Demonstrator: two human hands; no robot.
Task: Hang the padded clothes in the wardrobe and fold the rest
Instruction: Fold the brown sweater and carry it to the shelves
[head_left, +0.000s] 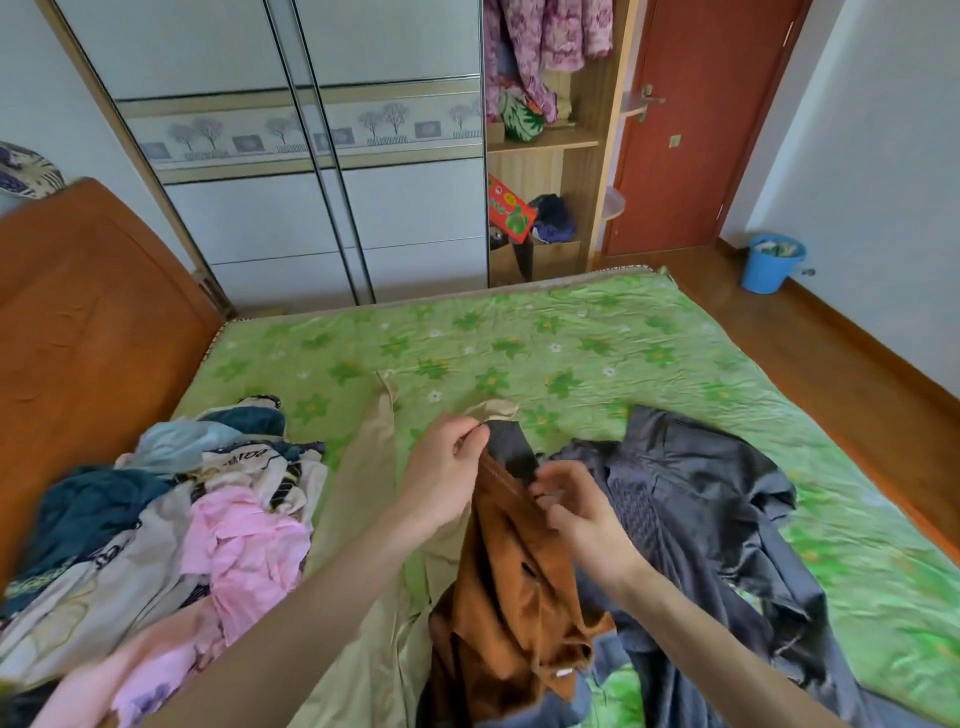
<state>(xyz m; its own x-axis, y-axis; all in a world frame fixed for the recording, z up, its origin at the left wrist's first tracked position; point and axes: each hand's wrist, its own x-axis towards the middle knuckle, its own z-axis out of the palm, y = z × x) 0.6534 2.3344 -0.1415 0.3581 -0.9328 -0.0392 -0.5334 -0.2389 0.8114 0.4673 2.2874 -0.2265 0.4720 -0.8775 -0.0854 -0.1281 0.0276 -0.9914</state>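
Just below the middle of the view, a brown garment (511, 587) with a dark lining is held up over the bed (597, 343). The left hand (441, 478) pinches its top edge, fingers curled tight on the cloth; the right hand (576, 506) has its grip clamped on the same edge just beside it. A beige garment (363, 499) lies flat under the forearms. At four o'clock a dark grey jacket (701, 499) sprawls, quilted by the look of it, touching the brown piece. At nine o'clock sits a heap of mixed clothes (171, 525), pink, white and teal; one white piece carries dark lettering too blurred to read. The sheet is green with a flower print. A wooden headboard (88, 332) stands at ten o'clock. At twelve stands the wardrobe (291, 171), sliding doors with a band of printed trees, its right bay open with a purple floral coat (540, 41) hanging. A red door (701, 130) is at one o'clock, a blue bucket (771, 262) on the wooden floor at two.
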